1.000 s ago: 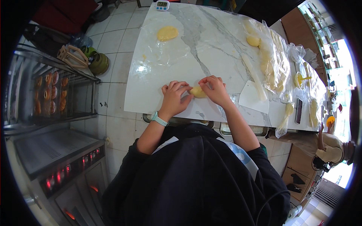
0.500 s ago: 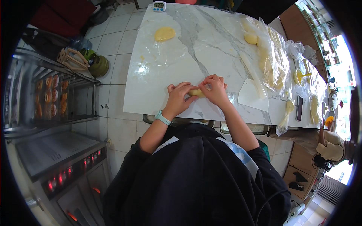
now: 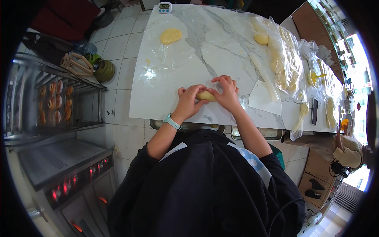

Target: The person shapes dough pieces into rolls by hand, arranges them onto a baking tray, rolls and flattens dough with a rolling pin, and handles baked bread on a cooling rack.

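A small oval roll of pale yellow dough (image 3: pixel 205 96) lies on the marble-patterned table (image 3: pixel 158 87) near its front edge. My left hand (image 3: pixel 189 99) curls round the roll's left end, thumb on the near side and fingertips on the far side. At the right end, the thumb of my right hand (image 3: pixel 226 93) touches the dough, while its index finger is raised apart from the thumb. Farther off on the left lies a flattened round of dough (image 3: pixel 171 36). To the right of my hands is a white dough scraper (image 3: pixel 260 98), with a pale rolling pin (image 3: pixel 265 78) resting across it.
Dough pieces under clear plastic (image 3: pixel 282 59) cover the table's right side, near a phone (image 3: pixel 314 111). A timer (image 3: pixel 165 8) stands at the far left corner. Left of the table are a rack with doughnuts (image 3: pixel 55 102) and an oven (image 3: pixel 71 170). A person (image 3: pixel 349 150) stands at right.
My right hand's index finger has lifted away from its thumb, and more of the dough roll shows between my hands. My left hand stays on the dough.
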A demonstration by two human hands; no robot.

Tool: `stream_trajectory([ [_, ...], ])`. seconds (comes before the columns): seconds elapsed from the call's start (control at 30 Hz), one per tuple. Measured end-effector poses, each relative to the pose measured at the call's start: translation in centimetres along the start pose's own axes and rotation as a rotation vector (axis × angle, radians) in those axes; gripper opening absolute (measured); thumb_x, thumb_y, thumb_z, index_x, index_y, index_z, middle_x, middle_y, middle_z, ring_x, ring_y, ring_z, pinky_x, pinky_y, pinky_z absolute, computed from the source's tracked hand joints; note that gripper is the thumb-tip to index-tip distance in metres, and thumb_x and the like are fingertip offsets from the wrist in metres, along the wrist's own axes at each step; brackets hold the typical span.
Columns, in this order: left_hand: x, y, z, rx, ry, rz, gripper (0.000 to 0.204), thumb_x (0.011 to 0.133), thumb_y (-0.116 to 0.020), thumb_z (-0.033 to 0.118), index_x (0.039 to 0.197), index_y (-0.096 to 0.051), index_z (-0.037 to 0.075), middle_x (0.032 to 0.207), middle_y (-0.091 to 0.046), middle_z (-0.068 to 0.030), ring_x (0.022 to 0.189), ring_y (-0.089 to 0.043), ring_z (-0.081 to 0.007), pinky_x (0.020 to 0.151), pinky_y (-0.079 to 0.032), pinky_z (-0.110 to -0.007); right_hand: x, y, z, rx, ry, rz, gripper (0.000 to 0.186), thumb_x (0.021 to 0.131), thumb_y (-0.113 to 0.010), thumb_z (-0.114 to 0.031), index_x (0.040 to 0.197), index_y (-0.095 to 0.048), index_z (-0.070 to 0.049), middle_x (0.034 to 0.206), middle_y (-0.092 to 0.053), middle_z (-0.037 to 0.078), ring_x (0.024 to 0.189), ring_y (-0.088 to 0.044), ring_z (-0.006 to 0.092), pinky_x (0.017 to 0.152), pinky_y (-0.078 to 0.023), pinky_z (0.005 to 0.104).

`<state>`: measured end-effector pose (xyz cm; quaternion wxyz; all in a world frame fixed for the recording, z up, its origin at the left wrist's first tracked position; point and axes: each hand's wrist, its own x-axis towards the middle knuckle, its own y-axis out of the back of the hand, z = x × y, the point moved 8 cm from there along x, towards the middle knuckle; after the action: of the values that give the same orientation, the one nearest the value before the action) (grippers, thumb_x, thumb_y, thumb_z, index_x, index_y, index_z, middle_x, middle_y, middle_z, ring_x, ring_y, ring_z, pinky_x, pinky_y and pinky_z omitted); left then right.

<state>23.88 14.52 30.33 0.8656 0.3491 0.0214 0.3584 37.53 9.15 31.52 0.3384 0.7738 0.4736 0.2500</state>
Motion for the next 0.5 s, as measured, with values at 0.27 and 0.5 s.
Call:
stream_trajectory([
  [0.27,-0.5,1.3,1.5,0.045,-0.149,0.119,0.038,0.071,-0.076,0.018,0.106,-0.063,0.013,0.111,-0.062,-0.0060,0.107,-0.055,-0.0207,0.091,-0.032,-0.036,0.1,0.4,2.9,0.243,-0.123,-0.035,0.019,0.083,-0.059,-0.019,0.100,-0.065,-0.013,0.111,-0.056,0.004,0.112,-0.044,0.0240,0.094,-0.031,0.0414],
  [0.5,0.0,1.3,1.1,0.025,-0.259,-0.001,0.039,0.071,-0.074,0.010,0.108,-0.061,0.006,0.112,-0.058,-0.0094,0.100,-0.058,-0.0279,0.084,-0.048,-0.037,-2.2,1.4,-1.0,0.077,0.337,-0.012,0.025,0.081,-0.065,-0.013,0.106,-0.064,-0.009,0.112,-0.058,0.008,0.105,-0.053,0.0288,0.088,-0.043,0.0376],
])
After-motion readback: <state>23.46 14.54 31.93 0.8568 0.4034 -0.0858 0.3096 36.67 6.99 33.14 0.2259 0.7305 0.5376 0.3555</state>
